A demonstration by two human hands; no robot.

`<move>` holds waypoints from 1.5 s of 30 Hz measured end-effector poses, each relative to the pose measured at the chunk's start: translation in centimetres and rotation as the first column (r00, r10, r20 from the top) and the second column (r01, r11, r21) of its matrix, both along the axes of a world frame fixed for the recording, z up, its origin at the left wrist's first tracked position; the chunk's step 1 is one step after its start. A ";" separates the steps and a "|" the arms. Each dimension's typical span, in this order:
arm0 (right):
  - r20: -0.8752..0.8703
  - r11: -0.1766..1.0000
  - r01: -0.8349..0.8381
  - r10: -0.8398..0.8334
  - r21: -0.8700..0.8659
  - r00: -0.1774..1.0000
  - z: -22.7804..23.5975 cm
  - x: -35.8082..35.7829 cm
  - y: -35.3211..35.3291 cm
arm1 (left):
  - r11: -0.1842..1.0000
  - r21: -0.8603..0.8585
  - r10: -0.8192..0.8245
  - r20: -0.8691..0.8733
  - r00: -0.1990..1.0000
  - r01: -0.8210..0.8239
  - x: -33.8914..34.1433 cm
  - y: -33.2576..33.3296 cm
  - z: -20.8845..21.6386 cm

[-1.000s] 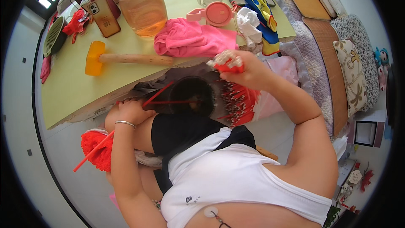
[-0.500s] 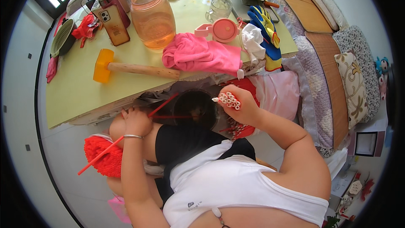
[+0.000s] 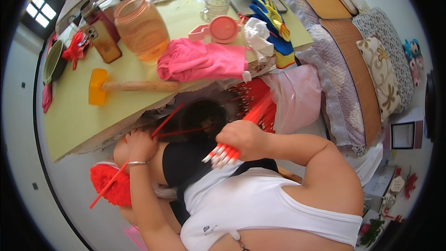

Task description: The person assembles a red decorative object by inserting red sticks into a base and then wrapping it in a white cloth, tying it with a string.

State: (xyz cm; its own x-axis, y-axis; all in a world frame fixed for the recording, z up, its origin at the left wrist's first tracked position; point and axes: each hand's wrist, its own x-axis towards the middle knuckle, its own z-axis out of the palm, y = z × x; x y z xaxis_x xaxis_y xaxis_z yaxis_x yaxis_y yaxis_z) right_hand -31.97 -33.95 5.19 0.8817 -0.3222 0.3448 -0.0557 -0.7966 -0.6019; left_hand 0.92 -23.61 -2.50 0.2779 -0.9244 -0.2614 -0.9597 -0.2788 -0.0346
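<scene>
My left hand (image 3: 141, 145) rests over my bent knee, fingers curled down on it. A long red stick (image 3: 109, 187) runs slantwise under its palm and comes out on the far side, pressed between hand and leg. My right hand (image 3: 241, 139) is closed round a bundle of thin red sticks (image 3: 226, 152) in front of my lap. Their white ends point toward me and to the left; the other ends slant away to the right. Beyond it, many more red sticks (image 3: 260, 94) lie at a pink plastic bag (image 3: 297, 95). A dark round tub (image 3: 203, 117) sits under the table edge.
The yellow-green table (image 3: 69, 130) carries a yellow-headed mallet (image 3: 98, 87), a pink towel (image 3: 202, 60), a large orange-tinted jar (image 3: 141, 28), a phone (image 3: 104, 44) and blue-yellow gloves (image 3: 274, 28). A red mesh-like bundle (image 3: 109, 181) is beside my left leg. A bed (image 3: 334, 69) stands at right.
My right hand has come down and nearer my lap with the bundle, whose white ends have tilted toward me. The view has shifted slightly; my left hand stays on the knee over the stick.
</scene>
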 end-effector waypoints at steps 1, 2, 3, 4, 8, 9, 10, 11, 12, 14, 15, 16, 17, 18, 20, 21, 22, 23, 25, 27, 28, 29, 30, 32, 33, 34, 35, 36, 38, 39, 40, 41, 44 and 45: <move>0.000 1.000 0.006 -0.006 -0.031 1.000 -0.2 0.4 0.2 | 1.000 0.012 -0.003 0.012 1.000 0.003 0.1 0.0 -0.2; 0.002 0.998 0.007 -0.007 -0.062 1.000 -0.6 0.8 0.3 | 1.000 0.014 -0.008 0.012 1.000 0.008 0.0 0.0 -0.1; 0.002 0.996 0.007 -0.007 -0.093 1.000 -1.1 0.9 0.3 | 1.000 0.017 -0.011 0.013 1.000 0.011 -0.1 0.0 0.0; 0.019 0.996 0.044 -0.043 -0.084 0.999 -1.8 0.9 0.1 | 1.000 0.019 -0.012 0.012 1.000 0.012 -0.2 -0.2 0.0; 0.070 0.989 0.143 -0.140 -0.045 0.988 -5.7 0.8 0.5 | 0.999 0.036 -0.007 0.026 1.000 0.006 -0.3 -0.3 0.1; 0.056 0.987 0.161 -0.159 -0.027 0.986 -6.5 0.8 0.9 | 0.999 0.032 -0.005 0.022 1.000 0.004 -0.3 -0.3 0.1; 0.041 0.984 0.178 -0.177 -0.009 0.983 -7.2 0.7 1.2 | 1.000 0.028 -0.002 0.018 1.000 0.002 -0.4 -0.4 0.1; 0.053 0.981 0.192 -0.191 -0.001 0.980 -7.3 0.9 1.5 | 0.999 0.035 0.000 0.016 1.000 -0.001 -0.4 -0.4 0.2; 0.066 0.979 0.206 -0.205 0.006 0.976 -7.3 1.1 1.8 | 0.999 0.042 0.003 0.013 1.000 -0.004 -0.4 -0.4 0.3; 0.071 0.978 0.207 -0.207 0.015 0.976 -7.2 1.4 2.0 | 0.999 0.033 0.002 0.008 1.000 -0.002 -0.4 -0.4 0.4; 0.064 0.981 0.195 -0.195 0.015 0.979 -7.2 1.6 2.0 | 1.000 0.016 -0.002 0.005 1.000 0.002 -0.4 -0.3 0.3; 0.057 0.983 0.182 -0.183 0.016 0.982 -7.2 1.7 1.9 | 1.000 0.000 -0.006 0.002 1.000 0.006 -0.4 -0.2 0.3; 0.031 0.985 0.173 -0.173 0.001 0.984 -7.0 1.7 1.9 | 1.000 0.003 -0.007 0.005 1.000 0.007 -0.4 -0.2 0.3; 0.004 0.987 0.163 -0.163 -0.013 0.987 -6.7 1.7 2.0 | 1.000 0.006 -0.007 0.008 1.000 0.007 -0.4 -0.2 0.3; 0.030 0.985 0.171 -0.170 -0.022 0.985 -5.4 1.8 1.9 | 1.000 0.010 -0.004 0.006 1.000 0.004 -0.5 -0.4 0.1; 0.084 0.982 0.187 -0.186 -0.011 0.979 -4.0 2.1 1.8 | 1.000 0.015 0.001 0.003 1.000 -0.001 -0.4 -0.4 0.0; 0.138 0.979 0.204 -0.202 0.000 0.970 -2.8 2.5 1.8 | 1.000 0.020 0.005 0.001 1.000 -0.005 -0.3 -0.3 0.0; 0.199 0.987 0.153 -0.161 0.056 0.967 -1.9 3.0 1.8 | 0.999 0.033 0.010 -0.001 1.000 -0.010 -0.3 -0.2 0.0; 0.238 0.997 0.079 -0.076 -0.003 0.968 -0.1 4.0 2.4 | 0.998 0.049 0.026 0.000 1.000 -0.026 -0.1 -0.1 0.1; 0.277 0.994 0.037 -0.006 -0.106 0.961 0.9 4.5 2.7 | 0.998 0.060 -0.008 0.014 1.000 0.007 -0.1 -0.4 0.0; 0.256 0.991 0.035 -0.001 -0.129 0.967 0.6 4.7 2.5 | 0.998 0.066 -0.023 0.021 1.000 0.022 -0.1 -0.6 -0.1; 0.236 0.988 0.028 0.008 -0.150 0.972 -0.1 4.9 2.3 | 0.998 0.068 -0.021 0.018 1.000 0.019 -0.1 -0.6 0.1; 0.213 0.985 0.017 0.021 -0.173 0.977 -0.9 5.1 2.0 | 0.998 0.067 -0.014 0.013 1.000 0.013 -0.3 -0.6 0.3; 0.119 0.986 0.018 0.002 -0.167 0.993 -3.3 4.8 0.9 | 0.998 0.059 0.004 0.007 1.000 -0.004 -0.4 -0.5 0.6; 0.081 0.985 0.025 -0.011 -0.171 0.997 -5.2 4.4 0.2 | 0.999 0.052 0.010 0.003 1.000 -0.010 -0.5 -0.5 0.6; 0.041 0.984 0.031 -0.024 -0.176 0.999 -6.8 3.9 -0.3 | 0.999 0.046 0.017 -0.001 1.000 -0.017 -0.5 -0.5 0.5; 0.007 0.986 0.028 -0.027 -0.162 1.000 -8.1 3.3 -0.8 | 0.999 0.033 0.014 0.001 1.000 -0.014 -0.5 -0.4 0.4; -0.026 0.989 0.027 -0.031 -0.148 0.999 -9.3 2.6 -1.1 | 1.000 0.022 0.010 0.005 1.000 -0.010 -0.5 -0.4 0.4; -0.062 0.996 0.028 -0.034 -0.087 0.998 -11.2 1.4 -1.1 | 1.000 0.013 0.004 0.010 1.000 -0.004 -0.5 -0.4 0.3; -0.083 0.997 0.012 -0.018 -0.070 0.996 -11.8 1.0 -0.8 | 1.000 0.016 0.003 0.011 1.000 -0.003 -0.5 -0.4 0.4; -0.104 0.999 -0.003 -0.002 -0.052 0.995 -12.5 0.7 -0.5 | 1.000 0.019 0.002 0.012 1.000 -0.002 -0.5 -0.4 0.4; -0.132 0.998 -0.056 0.053 -0.016 0.990 -12.4 0.8 -0.2 | 1.000 0.009 -0.002 0.009 1.000 0.002 -0.5 -0.4 0.3; -0.286 0.972 -0.184 0.220 0.145 0.933 -12.3 1.5 0.6 | 1.000 -0.015 -0.007 0.002 1.000 0.007 -0.5 -0.3 0.2; -0.307 0.975 -0.155 0.198 0.158 0.931 -12.3 1.6 0.4 | 1.000 -0.018 -0.006 0.001 1.000 0.006 -0.4 -0.3 0.2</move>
State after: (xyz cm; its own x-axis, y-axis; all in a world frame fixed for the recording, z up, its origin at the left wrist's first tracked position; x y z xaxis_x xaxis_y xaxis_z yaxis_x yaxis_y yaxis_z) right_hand -30.32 -33.52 -7.12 0.9847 -0.1743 0.0023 -0.1273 -0.7280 -0.6737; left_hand 0.49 -23.87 -2.27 0.2725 -0.9306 -0.2445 -0.9614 -0.2735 -0.0305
